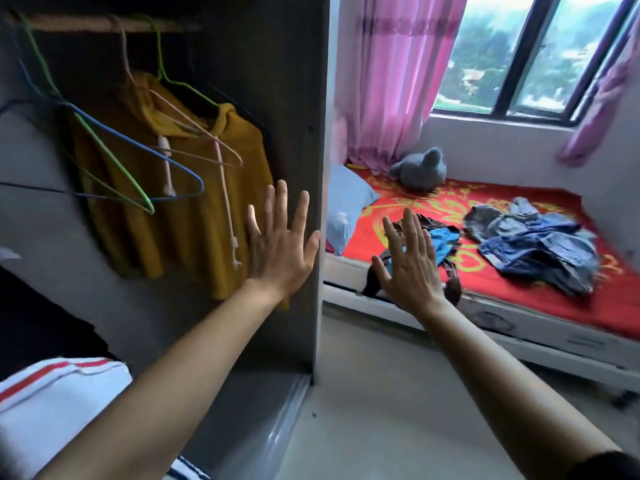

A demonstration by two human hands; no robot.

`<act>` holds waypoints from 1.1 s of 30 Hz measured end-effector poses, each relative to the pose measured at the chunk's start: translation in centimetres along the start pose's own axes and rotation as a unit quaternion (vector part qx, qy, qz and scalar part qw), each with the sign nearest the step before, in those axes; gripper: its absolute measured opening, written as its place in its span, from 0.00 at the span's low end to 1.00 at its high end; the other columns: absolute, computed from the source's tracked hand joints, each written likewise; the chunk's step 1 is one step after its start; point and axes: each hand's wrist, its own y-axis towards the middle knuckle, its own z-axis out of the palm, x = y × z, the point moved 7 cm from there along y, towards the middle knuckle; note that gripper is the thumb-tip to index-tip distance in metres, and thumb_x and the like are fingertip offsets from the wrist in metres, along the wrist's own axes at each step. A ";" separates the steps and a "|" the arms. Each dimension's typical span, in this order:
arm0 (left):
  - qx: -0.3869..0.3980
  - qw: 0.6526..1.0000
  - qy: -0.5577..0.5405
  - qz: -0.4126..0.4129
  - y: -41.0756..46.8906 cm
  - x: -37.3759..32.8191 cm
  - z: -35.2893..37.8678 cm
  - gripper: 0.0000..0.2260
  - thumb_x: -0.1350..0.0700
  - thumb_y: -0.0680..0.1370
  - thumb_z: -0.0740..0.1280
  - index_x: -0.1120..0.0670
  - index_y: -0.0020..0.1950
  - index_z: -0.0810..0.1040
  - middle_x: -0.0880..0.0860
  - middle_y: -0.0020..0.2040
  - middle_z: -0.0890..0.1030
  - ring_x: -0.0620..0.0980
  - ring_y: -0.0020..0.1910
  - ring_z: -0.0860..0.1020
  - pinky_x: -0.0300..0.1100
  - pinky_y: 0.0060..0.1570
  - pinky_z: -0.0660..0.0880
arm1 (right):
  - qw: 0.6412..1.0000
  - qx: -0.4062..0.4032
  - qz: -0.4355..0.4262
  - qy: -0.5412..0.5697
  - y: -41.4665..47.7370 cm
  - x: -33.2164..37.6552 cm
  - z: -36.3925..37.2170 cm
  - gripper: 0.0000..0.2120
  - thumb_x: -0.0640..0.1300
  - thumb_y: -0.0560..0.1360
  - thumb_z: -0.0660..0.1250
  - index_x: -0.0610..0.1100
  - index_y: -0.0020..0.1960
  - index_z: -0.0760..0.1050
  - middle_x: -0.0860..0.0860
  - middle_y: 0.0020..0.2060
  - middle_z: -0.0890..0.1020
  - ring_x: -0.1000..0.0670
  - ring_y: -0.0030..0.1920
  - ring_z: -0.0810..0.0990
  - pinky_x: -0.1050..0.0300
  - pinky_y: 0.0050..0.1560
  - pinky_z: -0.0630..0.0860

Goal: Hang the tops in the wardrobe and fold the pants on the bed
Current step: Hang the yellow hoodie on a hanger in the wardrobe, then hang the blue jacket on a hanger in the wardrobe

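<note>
A mustard-yellow hoodie [194,202] hangs on a pink hanger from the wooden rail [86,23] inside the open wardrobe [287,98] on the left. Empty green and blue wire hangers [138,157] dangle beside it. My left hand [280,247] is spread flat, empty, in front of the wardrobe's side panel. My right hand [408,265] is spread too, empty, raised toward the bed [519,282]. On the red bedcover lie a dark and turquoise garment heap [443,237] at the near edge and a pile of denim clothes [533,247] farther right.
A grey plush toy [419,168] and a pale blue pillow [346,206] sit at the bed's head. Pink curtains [391,81] frame the window. Folded white fabric with red stripes [52,403] lies in the wardrobe's lower left. Bare floor [381,393] runs between wardrobe and bed.
</note>
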 end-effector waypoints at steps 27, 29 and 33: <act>0.159 0.805 -0.273 0.502 -31.8 -78.5 -2.9 0.32 0.41 0.80 0.55 0.51 0.80 0.49 0.58 0.80 0.45 0.58 0.78 0.43 0.65 0.73 0.49 | 0.794 0.024 0.558 -0.240 -67.6 -42.7 -38.7 0.39 0.55 0.79 0.61 0.45 0.81 0.46 0.39 0.80 0.46 0.40 0.80 0.48 0.39 0.77 0.50; 0.169 0.782 -0.286 0.528 -33.8 -81.2 -2.9 0.32 0.39 0.80 0.53 0.51 0.80 0.50 0.57 0.80 0.45 0.58 0.79 0.44 0.64 0.73 0.50 | 0.764 0.027 0.595 -0.248 -70.7 -43.0 -39.7 0.38 0.55 0.79 0.61 0.46 0.81 0.45 0.40 0.80 0.46 0.41 0.79 0.48 0.41 0.77 0.50; 0.179 0.725 -0.299 0.593 -37.4 -85.8 -1.8 0.32 0.39 0.80 0.53 0.51 0.80 0.50 0.57 0.80 0.46 0.59 0.78 0.47 0.64 0.72 0.52 | 0.707 0.043 0.653 -0.269 -75.5 -42.8 -40.0 0.37 0.55 0.80 0.58 0.47 0.81 0.44 0.40 0.80 0.46 0.41 0.79 0.48 0.42 0.77 0.50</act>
